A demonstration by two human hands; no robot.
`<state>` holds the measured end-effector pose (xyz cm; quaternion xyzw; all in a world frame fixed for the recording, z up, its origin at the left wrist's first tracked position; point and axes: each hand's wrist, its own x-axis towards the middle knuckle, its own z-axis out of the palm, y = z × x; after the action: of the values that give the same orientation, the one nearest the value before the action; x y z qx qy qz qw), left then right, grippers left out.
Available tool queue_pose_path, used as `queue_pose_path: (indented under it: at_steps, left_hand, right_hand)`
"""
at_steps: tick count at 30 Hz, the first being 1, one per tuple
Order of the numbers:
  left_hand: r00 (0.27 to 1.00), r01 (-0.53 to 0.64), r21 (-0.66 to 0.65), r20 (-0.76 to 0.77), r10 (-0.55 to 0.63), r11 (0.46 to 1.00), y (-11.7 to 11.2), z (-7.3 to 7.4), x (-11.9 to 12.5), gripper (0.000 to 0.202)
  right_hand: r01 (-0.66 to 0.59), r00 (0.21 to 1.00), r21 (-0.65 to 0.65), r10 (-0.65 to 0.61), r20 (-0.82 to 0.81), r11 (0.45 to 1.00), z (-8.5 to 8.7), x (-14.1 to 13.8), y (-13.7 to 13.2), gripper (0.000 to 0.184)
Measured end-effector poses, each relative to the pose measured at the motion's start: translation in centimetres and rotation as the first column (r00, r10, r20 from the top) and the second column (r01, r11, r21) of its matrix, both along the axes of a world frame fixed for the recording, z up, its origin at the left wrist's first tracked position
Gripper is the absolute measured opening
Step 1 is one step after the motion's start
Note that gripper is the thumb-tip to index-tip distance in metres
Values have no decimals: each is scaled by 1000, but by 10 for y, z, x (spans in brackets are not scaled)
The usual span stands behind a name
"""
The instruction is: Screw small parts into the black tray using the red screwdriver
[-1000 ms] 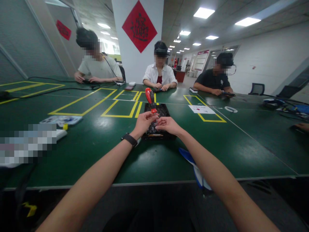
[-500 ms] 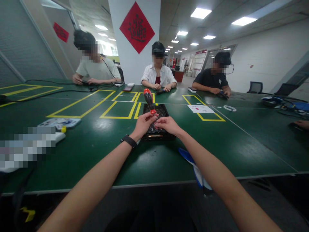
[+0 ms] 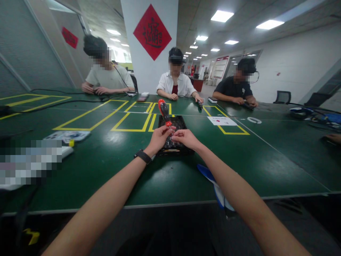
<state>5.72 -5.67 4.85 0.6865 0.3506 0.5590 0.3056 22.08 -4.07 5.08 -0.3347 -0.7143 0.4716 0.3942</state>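
A red and black screwdriver (image 3: pixel 164 111) stands tilted, handle up, above a black open case (image 3: pixel 182 122). My left hand (image 3: pixel 160 138) pinches its shaft just under the red collar. Close beside it, my right hand (image 3: pixel 187 138) has thumb and finger pressed together near the screwdriver's tip; whatever is between them is too small to make out. Both hands are over the case, which holds dark, shiny contents and hides partly behind my fingers.
Blue and white objects (image 3: pixel 217 188) lie by the front edge under my right forearm. A paper sheet (image 3: pixel 221 121) and white ring (image 3: pixel 254 120) are at right. White devices (image 3: pixel 68 136) lie left. Yellow tape marks the green table (image 3: pixel 112 177). Several people sit around it.
My hands and the screwdriver hold nearly the same pose. Across the table, the middle person's hand has moved to the right with a dark tool. The view has shifted slightly.
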Motion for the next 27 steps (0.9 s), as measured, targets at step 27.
queue_pose_path:
  at_steps: [27]
  left_hand:
    - [997,-44,30,-63,46,999,-3,2,1,29]
  right_hand:
    - [-48,998,-91,44,-47,995,1,-1,-1,24]
